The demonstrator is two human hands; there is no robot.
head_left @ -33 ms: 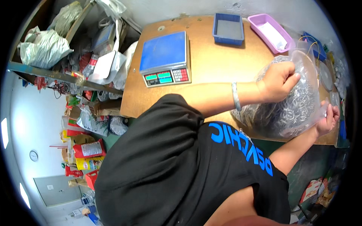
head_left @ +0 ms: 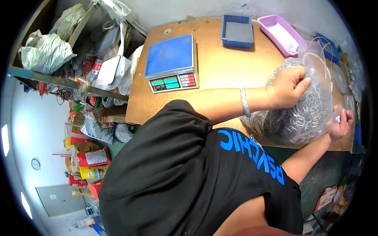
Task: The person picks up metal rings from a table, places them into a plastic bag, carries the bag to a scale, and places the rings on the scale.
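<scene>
A large clear plastic bag (head_left: 326,88) full of small shiny metal rings (head_left: 299,118) lies at the table's right end. My left hand (head_left: 289,86) is closed in a fist at the bag's upper part, right over the rings. Its fingers curl inward, so the bit of film inside them is mostly hidden. On the far right, my right hand (head_left: 341,125) pinches the edge of the same bag, pulling the film taut. A pale bangle circles my left wrist.
A digital scale (head_left: 171,59) with a blue platform stands on the wooden table (head_left: 220,70). Behind are a blue tray (head_left: 237,31) and a pink basket (head_left: 281,35) with white paper. A cluttered shelf (head_left: 67,82) borders the left; bags and packages sit beyond it.
My view has shifted very slightly. Both hands keep their places on the bag, and nothing else has visibly moved.
</scene>
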